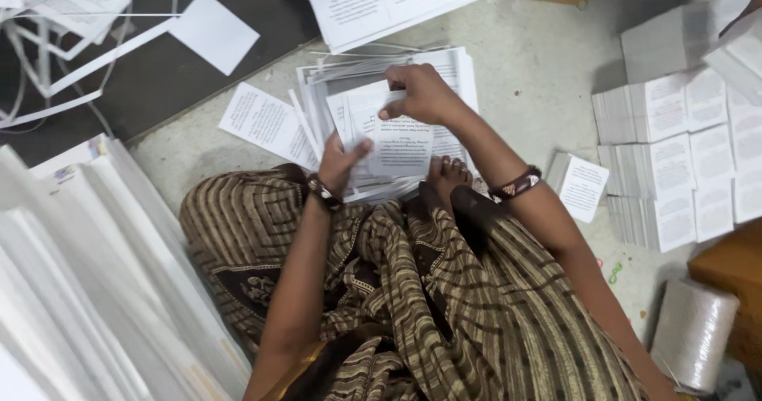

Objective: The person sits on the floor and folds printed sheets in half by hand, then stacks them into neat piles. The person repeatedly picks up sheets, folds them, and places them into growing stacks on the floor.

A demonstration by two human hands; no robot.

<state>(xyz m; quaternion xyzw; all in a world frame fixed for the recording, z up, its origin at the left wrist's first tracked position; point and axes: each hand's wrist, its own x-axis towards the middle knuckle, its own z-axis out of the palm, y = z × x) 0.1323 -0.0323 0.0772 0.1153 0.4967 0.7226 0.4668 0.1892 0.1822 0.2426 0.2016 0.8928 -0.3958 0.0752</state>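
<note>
Two hands (341,163), two bracelets (516,184), one thread spool (694,333)

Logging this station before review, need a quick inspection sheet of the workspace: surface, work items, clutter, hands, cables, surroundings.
Surface: speckled grey floor; the person sits on it, a dark mat at upper left.
Job's things: small printed leaflets held upright over a loose leaflet pile.
Clutter: white paper trim strips on the mat; one loose leaflet beside the pile.
Grippers: left hand steadies the bundle's lower edge; right hand has its grip on the top.
Cables: nothing seen.
Surroundings: stacked leaflet bundles at right, large white sheets at left, a twine spool lower right.
</note>
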